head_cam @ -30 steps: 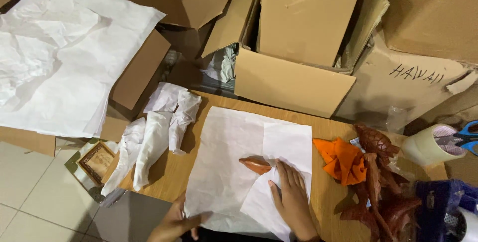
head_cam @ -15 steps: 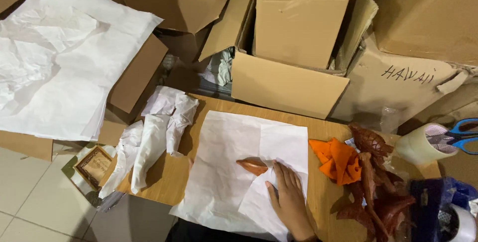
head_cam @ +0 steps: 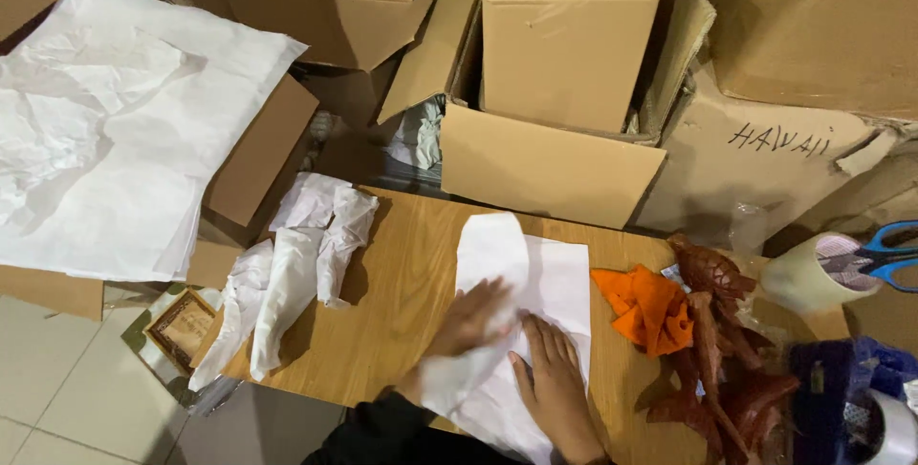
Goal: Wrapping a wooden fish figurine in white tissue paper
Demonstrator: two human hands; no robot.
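Worktop (head_cam: 402,331): light wood grain, smooth, matt. Wrapping sheet (head_cam: 535,274): thin white paper, matt, softly creased. Orange cloth (head_cam: 645,307): matt fabric, crumpled. Carved figures (head_cam: 717,350): red-brown wood, slightly glossy, rough relief. Boxes (head_cam: 564,44): plain brown cardboard, matt. Tape roll (head_cam: 813,269): glossy plastic.

Left hand (head_cam: 470,317): bare, motion-blurred, no rings or watch discernible. Right hand (head_cam: 553,390): bare, no jewellery visible, fingers (head_cam: 547,346) in sharp view. Sleeve (head_cam: 378,427): dark, near-black fabric, left forearm.
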